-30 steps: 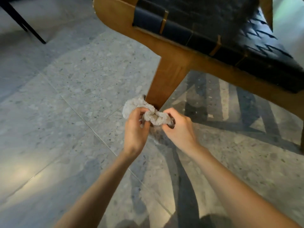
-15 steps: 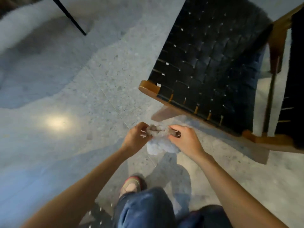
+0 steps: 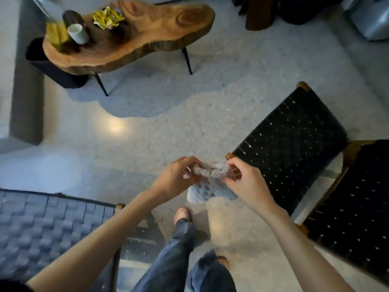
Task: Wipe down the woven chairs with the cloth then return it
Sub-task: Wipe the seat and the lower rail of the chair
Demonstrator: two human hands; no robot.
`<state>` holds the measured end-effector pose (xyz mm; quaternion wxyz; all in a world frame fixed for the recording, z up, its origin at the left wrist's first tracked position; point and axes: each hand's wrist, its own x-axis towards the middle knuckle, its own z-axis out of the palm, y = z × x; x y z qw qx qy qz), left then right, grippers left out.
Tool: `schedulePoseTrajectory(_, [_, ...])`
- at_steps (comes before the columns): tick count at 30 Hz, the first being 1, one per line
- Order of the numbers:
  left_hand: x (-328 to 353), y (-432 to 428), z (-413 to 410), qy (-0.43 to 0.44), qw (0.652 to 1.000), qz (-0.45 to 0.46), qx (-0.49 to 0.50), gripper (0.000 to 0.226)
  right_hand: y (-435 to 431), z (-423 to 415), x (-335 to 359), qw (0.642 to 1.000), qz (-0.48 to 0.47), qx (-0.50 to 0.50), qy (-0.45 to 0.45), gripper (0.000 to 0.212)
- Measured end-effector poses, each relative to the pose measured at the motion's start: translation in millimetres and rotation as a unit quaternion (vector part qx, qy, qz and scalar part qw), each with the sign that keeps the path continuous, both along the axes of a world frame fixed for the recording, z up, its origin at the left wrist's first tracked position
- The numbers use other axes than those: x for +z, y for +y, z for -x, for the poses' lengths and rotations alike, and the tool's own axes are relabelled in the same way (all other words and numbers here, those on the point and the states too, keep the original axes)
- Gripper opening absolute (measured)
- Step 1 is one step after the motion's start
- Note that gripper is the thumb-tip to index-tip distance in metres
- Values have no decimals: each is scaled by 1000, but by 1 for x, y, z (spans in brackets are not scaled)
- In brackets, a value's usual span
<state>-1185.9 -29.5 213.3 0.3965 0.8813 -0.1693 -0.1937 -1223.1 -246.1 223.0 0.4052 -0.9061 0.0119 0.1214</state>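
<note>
Head view: left hand [image 3: 177, 177] and right hand [image 3: 247, 184] are pinching the bunched cloth [image 3: 210, 187], both grips clamped on it, holding it mid-air above the floor [image 3: 147, 144], just off the front corner of the black woven chair [image 3: 294, 148], likely refolding it for a fresh wiping face.

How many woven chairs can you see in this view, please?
2. A black woven chair stands at the right; a grey-blue woven chair sits at lower left. Some dark furniture cut off at the top edge might be another.
</note>
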Motion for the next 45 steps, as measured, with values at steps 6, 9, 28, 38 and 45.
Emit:
schedulePoseTrajectory(6, [61,86,-12,-19,994,-31,101,33,72,-55,59,993,20,104,-52,26])
schedulePoseTrajectory(9, [78,131,-14,-37,987,-40,152,29,114,-84,72,981,23,166,-97,25])
schedulePoseTrajectory(28, [94,288,-20,19,753,-144,642,23,401,-283,98,838,-58,542,13,41])
schedulePoseTrajectory(38, [89,290,-33,37,564,57,823,18,542,-323,130,711,-108,678,151,27])
schedulePoseTrajectory(45, [75,304,-7,20,494,115,862,45,634,-270,118,664,-75,711,219,30])
